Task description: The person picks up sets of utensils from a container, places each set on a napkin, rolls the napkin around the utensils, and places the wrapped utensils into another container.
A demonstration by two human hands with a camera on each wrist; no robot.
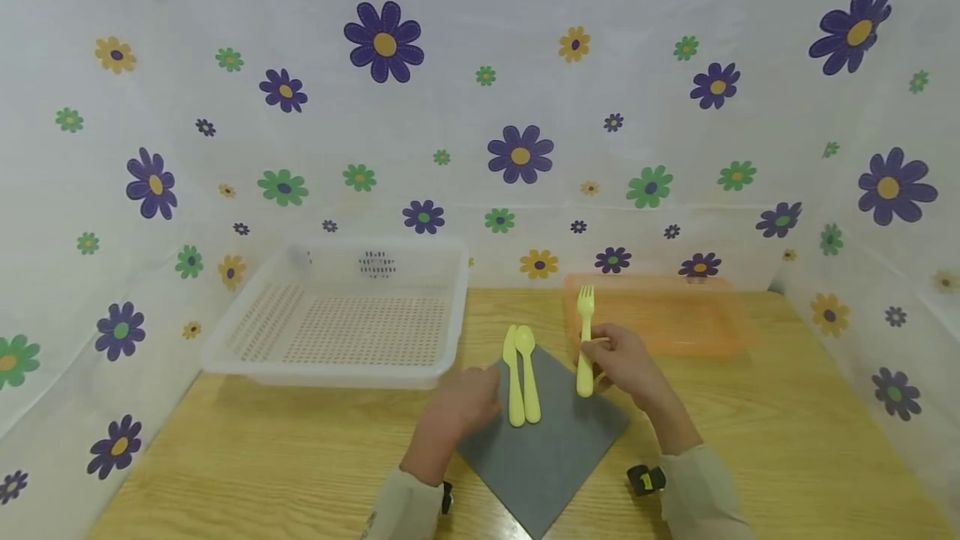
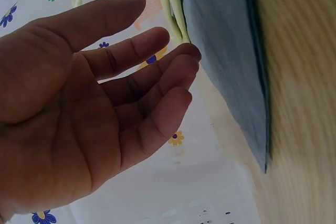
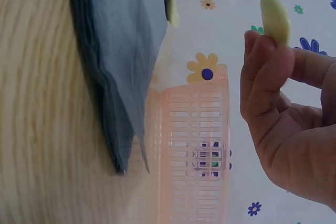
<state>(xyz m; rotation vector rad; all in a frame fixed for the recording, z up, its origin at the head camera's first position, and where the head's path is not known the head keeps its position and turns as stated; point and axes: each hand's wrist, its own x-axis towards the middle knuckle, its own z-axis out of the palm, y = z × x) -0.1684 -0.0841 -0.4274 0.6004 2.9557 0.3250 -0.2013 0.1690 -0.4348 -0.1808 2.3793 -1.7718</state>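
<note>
Fork [image 1: 586,320], pale yellow, slender and apparently plastic, is grasped in the right hand [image 1: 621,357]: fingers and thumb pinch the handle, with the tines directed away from the person. It is held raised, near the right-hand corner of a square, dark grey, layered napkin [image 1: 543,461]. The right wrist view shows the rounded handle end projecting past the fingertips. The left hand [image 1: 461,402] is released and holds nothing; its fingers are loosely bent, beside the left part of the napkin. Contact between the two cannot be confirmed. The napkin lies flat on a light wood-grain table [image 1: 787,457], one corner pointing toward the person. On it, side by side, rest a pale yellow knife [image 1: 515,394], at left, and a pale yellow round-bowled spoon [image 1: 531,390], at right; both handles point toward the person. A rectangular, translucent white, perforated basket [image 1: 322,371] stands at rear left. A shallow, translucent orange, slotted basket [image 1: 690,319] stands at rear right, beyond the fork. White sheeting [image 1: 450,115], printed with purple, yellow and green flowers, lines the rear and both sides.
</note>
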